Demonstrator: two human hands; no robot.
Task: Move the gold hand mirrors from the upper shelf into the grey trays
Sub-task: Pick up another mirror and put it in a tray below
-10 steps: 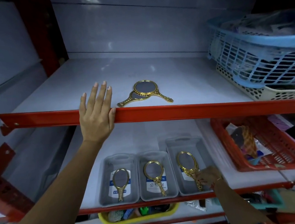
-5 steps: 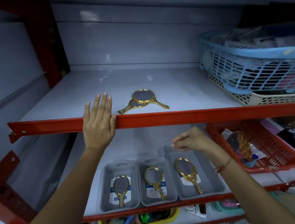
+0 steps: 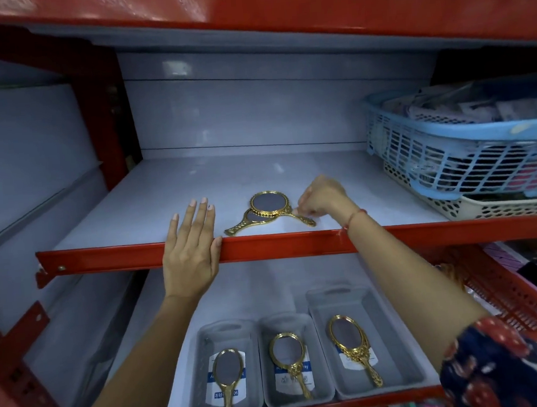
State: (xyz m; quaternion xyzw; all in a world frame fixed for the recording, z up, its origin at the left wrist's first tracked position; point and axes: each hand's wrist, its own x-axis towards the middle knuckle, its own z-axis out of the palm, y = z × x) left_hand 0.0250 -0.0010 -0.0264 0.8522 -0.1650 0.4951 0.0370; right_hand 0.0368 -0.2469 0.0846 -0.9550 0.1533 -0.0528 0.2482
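Observation:
Two gold hand mirrors lie stacked on the white upper shelf point(image 3: 194, 190). The top mirror point(image 3: 268, 202) has its handle pointing right; the lower mirror point(image 3: 241, 227) has its handle pointing left. My right hand point(image 3: 323, 197) is up on the shelf, its fingertips pinched on the top mirror's handle, and the mirror still lies flat. My left hand point(image 3: 189, 247) rests flat over the red shelf edge point(image 3: 103, 260), fingers apart and holding nothing. On the lower shelf stand three grey trays: left point(image 3: 197, 371), middle point(image 3: 316, 351), right point(image 3: 389, 332). Each holds one gold mirror.
A blue lattice basket point(image 3: 450, 142) full of packets sits on a cream basket point(image 3: 504, 207) at the right of the upper shelf. A red basket point(image 3: 509, 299) stands right of the trays. Another red shelf beam point(image 3: 244, 14) hangs close overhead.
My right hand has left the right tray, risen past the shelf edge and reached the top mirror's handle. The view has tilted upward. The left hand has stayed on the edge.

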